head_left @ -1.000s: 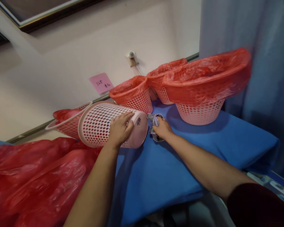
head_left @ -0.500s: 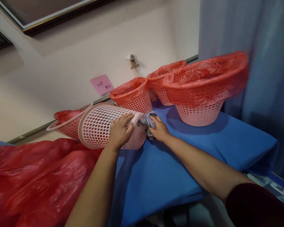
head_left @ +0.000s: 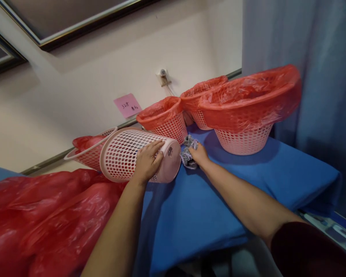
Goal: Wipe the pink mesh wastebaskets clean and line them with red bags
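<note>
A pink plastic wastebasket (head_left: 119, 156) with a lattice of holes lies on its side, its solid base turned to the right. My left hand (head_left: 148, 159) rests on the wastebasket's side near the base, fingers stretched along it and thumb apart. A crumpled grey cloth (head_left: 188, 159) is gripped in my right hand (head_left: 199, 154), just right of the base and apart from it. My right fingertips are partly hidden by the cloth. On the base shows a small dark label (head_left: 170, 151).
Several baskets lined with red bags stand behind, among them a wide basket (head_left: 249, 113) and a smaller one (head_left: 161, 115). Red plastic bags (head_left: 54, 219) heap at the left. The blue-covered table (head_left: 190, 215) meets a wall with a pink note (head_left: 127, 105) and a socket (head_left: 163, 77).
My right hand has drawn the cloth slightly to the right, off the wastebasket's base, where the label now shows fully. My left hand stays on the basket's side.
</note>
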`<state>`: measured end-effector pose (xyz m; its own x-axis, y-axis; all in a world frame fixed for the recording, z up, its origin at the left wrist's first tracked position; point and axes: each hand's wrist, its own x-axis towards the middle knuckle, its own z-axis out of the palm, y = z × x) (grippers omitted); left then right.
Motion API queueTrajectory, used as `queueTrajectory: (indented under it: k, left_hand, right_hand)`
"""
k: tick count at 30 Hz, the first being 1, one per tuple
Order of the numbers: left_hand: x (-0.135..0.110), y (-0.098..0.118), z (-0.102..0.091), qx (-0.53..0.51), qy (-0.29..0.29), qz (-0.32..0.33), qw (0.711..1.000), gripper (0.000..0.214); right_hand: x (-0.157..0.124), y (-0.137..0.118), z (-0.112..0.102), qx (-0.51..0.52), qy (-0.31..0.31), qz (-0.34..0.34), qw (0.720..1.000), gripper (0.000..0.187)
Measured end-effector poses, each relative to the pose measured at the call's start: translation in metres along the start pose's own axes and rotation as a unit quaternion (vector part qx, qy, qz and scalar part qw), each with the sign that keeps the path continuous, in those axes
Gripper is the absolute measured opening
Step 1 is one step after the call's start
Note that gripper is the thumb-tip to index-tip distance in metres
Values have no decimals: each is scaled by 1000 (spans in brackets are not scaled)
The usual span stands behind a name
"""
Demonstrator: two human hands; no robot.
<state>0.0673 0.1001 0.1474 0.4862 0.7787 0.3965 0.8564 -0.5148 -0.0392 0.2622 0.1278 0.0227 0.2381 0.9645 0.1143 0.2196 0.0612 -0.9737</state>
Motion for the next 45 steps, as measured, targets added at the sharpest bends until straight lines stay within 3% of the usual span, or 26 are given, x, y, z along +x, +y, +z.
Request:
queueTrajectory:
  k: [4,8,10,15,18,22,24,27,29,32,34,35,38,41,45]
  left_hand:
    - [3,-2,-1,-4,-13,4,1000,49]
    - [4,-7,0,-22,-23,7,999,48]
    - [3,-10,-1,-34,-25,15,999,48]
    - [2,-12,-7,-56,-25,27,998,53]
    - [2,-8,-10,-54,-29,25,998,52]
    - [0,-5,-11,-49,-27,19,998,53]
    - [-1,-6,-10,-49,-26,18,998,52]
    - [-2,-7,-7,-53,-16,16,998,51]
    - [-2,-8,-6,-51,-11,15,999,52]
    - [-2,-9,-4,-46,-15,19,999,53]
    - [-1,-9,-4,-46,-15,23,999,55]
    - [-1,-9,-3,-47,-13,23,999,54]
    - [-2,-8,-3,-44,-8,14,999,52]
    - [-2,-6,-3,-42,-12,9,999,52]
    - [-3,-5,-3,-43,-9,0,999,50]
  right_hand:
    - [-13,-18,11,53,-4,-58,997,55]
    - [-53,-19,20,58,-49,-266,961,66]
    - [-67,-14,15,33,-98,-333,937,65]
    - [-74,-7,-4,-110,-248,-390,880,58]
    - [-73,-7,-4,-235,-275,-353,863,44]
    - [-69,-3,4,-316,-229,-226,892,27]
    - [-61,0,4,-318,-185,-179,912,30]
    - [-44,2,-3,-309,-105,-115,938,49]
    - [-35,0,-7,-262,-24,-128,956,62]
    - [-32,-8,-1,-151,56,-245,956,68]
    - [-34,-13,9,-124,33,-294,947,69]
    - [-35,-14,14,-129,14,-288,949,70]
    - [-33,-13,23,-172,-32,-172,970,74]
    - [-26,-6,20,-215,-89,-58,971,70]
    - [-31,-2,18,-228,-151,-51,960,42]
